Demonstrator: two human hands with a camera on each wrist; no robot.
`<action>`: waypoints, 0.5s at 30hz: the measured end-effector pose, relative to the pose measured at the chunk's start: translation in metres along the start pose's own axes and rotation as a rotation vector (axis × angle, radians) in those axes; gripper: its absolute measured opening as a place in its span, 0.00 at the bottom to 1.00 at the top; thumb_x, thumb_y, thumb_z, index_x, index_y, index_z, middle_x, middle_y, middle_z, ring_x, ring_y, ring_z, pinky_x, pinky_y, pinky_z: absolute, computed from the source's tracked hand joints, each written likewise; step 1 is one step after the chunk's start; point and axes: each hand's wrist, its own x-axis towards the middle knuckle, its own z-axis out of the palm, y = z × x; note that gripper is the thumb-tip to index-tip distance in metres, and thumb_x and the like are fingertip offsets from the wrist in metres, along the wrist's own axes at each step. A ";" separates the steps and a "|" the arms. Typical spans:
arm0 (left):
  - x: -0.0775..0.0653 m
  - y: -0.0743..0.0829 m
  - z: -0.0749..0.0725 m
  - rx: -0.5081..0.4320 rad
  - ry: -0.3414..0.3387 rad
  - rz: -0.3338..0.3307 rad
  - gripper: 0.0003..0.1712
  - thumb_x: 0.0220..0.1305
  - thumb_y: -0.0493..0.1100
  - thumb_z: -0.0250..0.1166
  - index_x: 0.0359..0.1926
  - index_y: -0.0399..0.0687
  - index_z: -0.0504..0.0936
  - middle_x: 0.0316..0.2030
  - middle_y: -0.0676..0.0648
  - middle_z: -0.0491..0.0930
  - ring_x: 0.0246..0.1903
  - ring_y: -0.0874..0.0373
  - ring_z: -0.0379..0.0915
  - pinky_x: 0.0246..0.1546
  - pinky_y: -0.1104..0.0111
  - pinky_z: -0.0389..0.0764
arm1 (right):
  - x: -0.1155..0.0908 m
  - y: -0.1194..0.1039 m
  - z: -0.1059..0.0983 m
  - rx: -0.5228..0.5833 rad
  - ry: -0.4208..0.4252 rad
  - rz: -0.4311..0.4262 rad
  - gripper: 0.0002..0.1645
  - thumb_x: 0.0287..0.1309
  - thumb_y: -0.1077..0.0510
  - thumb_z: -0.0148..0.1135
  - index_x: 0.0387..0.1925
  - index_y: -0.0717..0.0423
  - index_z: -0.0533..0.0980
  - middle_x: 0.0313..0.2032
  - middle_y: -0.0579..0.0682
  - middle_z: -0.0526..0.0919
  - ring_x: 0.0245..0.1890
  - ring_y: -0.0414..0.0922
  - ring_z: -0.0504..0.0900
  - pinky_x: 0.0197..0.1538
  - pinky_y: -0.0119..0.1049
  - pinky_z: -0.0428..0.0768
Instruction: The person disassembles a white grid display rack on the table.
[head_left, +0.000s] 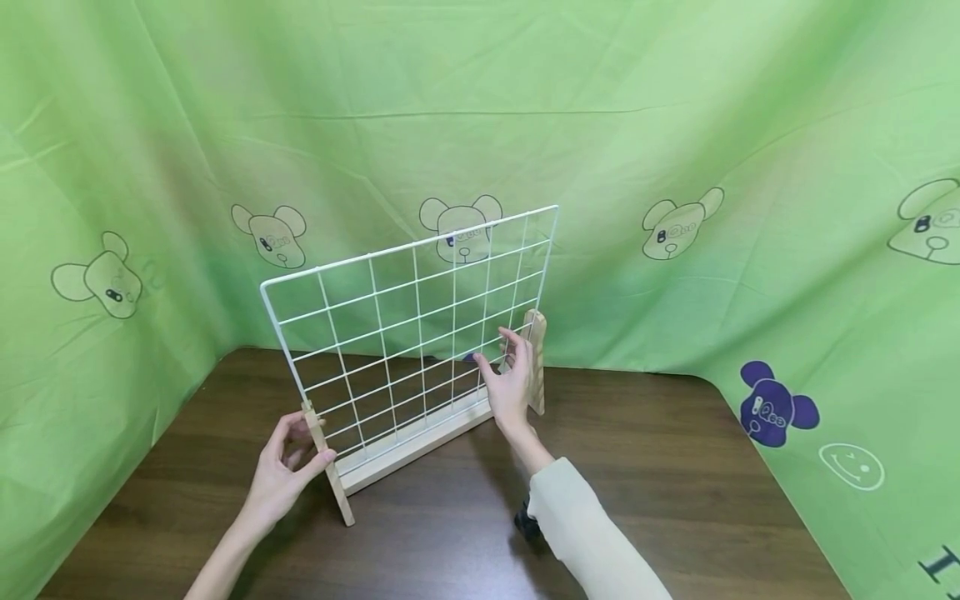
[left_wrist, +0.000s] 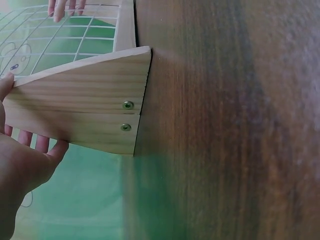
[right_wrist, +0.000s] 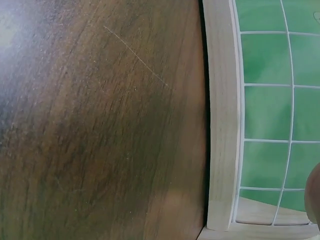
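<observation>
A white wire grid point(head_left: 412, 246) stands upright in a pale wooden frame on the table. The frame has a bottom rail point(head_left: 414, 453), a left side panel point(head_left: 327, 467) and a right side panel point(head_left: 537, 360). My left hand point(head_left: 279, 473) grips the left panel by its edges, thumb at the front and fingers behind. Two screw heads point(left_wrist: 128, 105) show on that panel's outer face in the left wrist view. Close by the right panel, my right hand point(head_left: 513, 390) is before the grid's lower right part, thumb and fingers spread apart and loosely bent.
The frame stands on a dark brown wooden table point(head_left: 645, 500). Green cloth point(head_left: 600, 150) with printed bear heads hangs behind and along both sides. A small black object point(head_left: 527, 523) shows beside the right sleeve point(head_left: 585, 525).
</observation>
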 end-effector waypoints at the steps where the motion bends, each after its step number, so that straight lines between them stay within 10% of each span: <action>1: 0.000 0.000 0.000 0.000 0.001 -0.001 0.31 0.50 0.22 0.69 0.56 0.33 0.69 0.46 0.55 0.75 0.44 0.63 0.71 0.53 0.79 0.73 | 0.000 0.000 0.000 0.003 0.007 -0.002 0.33 0.46 0.67 0.74 0.56 0.62 0.72 0.51 0.63 0.73 0.49 0.64 0.73 0.55 0.58 0.75; 15: 0.000 -0.002 0.002 0.008 0.025 0.005 0.32 0.49 0.16 0.65 0.56 0.27 0.67 0.44 0.57 0.74 0.43 0.64 0.70 0.52 0.80 0.74 | 0.002 -0.033 -0.004 0.097 -0.006 0.074 0.36 0.46 0.74 0.70 0.57 0.73 0.65 0.51 0.69 0.73 0.50 0.70 0.71 0.58 0.61 0.71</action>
